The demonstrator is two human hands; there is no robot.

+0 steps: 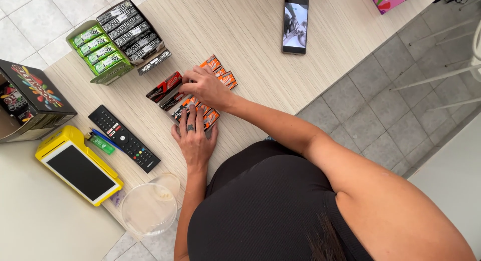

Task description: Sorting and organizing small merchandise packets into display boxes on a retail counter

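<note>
Several small orange and black packets lie in a cluster on the pale wood-grain counter. My left hand, with a ring on one finger, presses flat on the near packets. My right hand rests on top of the middle of the cluster, fingers curled over the packets next to a red and black packet. Whether either hand grips a packet is hidden.
A display box of green and black candy rolls stands at the back left. A black remote, a green lighter, a yellow payment terminal, a clear plastic cup, a dark candy box and a phone surround the hands.
</note>
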